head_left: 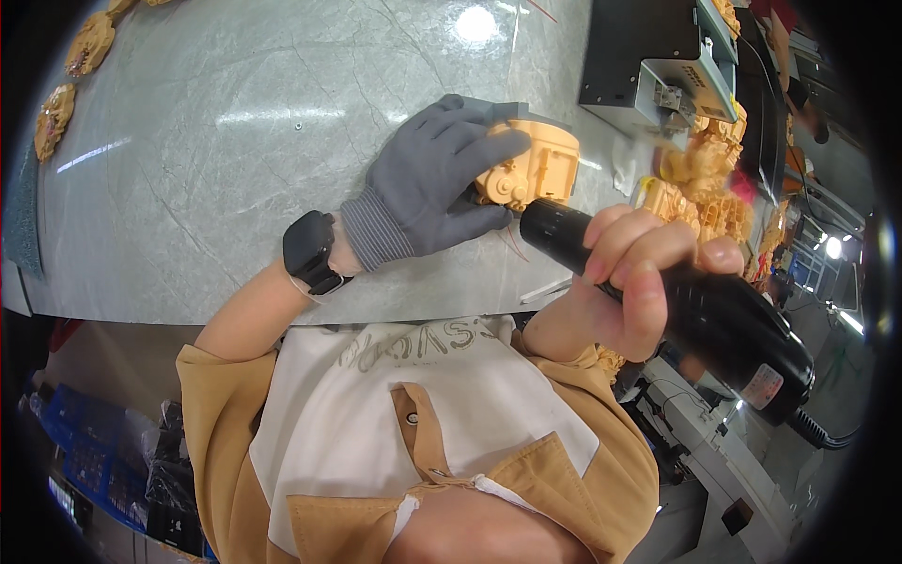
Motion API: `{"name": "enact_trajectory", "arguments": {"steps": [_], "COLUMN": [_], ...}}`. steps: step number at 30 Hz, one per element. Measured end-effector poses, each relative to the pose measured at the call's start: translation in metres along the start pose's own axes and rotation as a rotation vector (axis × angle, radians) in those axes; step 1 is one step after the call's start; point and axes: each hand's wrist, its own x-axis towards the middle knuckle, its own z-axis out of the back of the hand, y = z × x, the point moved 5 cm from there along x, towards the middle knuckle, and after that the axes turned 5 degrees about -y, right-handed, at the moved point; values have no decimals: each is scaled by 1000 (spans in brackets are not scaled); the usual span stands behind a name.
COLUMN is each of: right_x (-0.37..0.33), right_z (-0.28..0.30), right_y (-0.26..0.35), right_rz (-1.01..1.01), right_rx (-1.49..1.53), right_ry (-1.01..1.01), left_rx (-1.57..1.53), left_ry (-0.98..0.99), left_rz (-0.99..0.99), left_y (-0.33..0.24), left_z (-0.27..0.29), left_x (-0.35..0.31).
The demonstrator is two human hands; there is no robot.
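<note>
The yellow part (545, 167) is sitting over the marble-patterned table (216, 160), in front of the person. The left hand (437, 174), wearing a grey glove, is curling partway around it, fingers above and thumb below; the palm is concealing its left side. A grey block (536, 112) is showing behind the part, mostly hidden. The right hand (639, 277), bare, is closing firmly around a black tool (738, 334), whose nozzle is pointing at the part's lower edge. Whether nozzle and part are touching cannot be told. The tool's cord (822, 432) is running out of sight in the dark rim.

Yellow pieces (719, 160) are lying heaped at the right, partly blurred. A dark machine (639, 56) is standing beyond, its top cut off. Blue crates (94, 446) are resting below the table at the left, dimly lit.
</note>
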Motion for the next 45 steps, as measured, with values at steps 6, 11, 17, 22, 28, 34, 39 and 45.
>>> {"name": "enact_trajectory", "arguments": {"steps": [6,11,17,22,28,34,39,45], "right_x": [1,3,3,3,9,8,3,38], "right_z": [1,3,1,-5,-14,-18,-11,73], "right_y": [5,3,0,-2,-8,-11,-7,36], "right_rz": [7,-9,-17,7,-37,-43,15,103], "right_rx": [61,28,23,10,-144,-187,-234,26], "right_ry": [3,48,39,25,166,224,163,-168], "left_rx": [-38,-26,-1,-7,21,6,10,69], "left_ry": [-19,-25,-16,11,34,41,4,34], "left_rz": [-1,-6,-9,27,51,45,6,53], "left_y": [0,-1,0,3,4,6,4,4], "left_z": [0,1,0,-4,-3,-4,-2,-4], "left_x": [0,0,-1,-3,-4,-5,-2,-3]}}
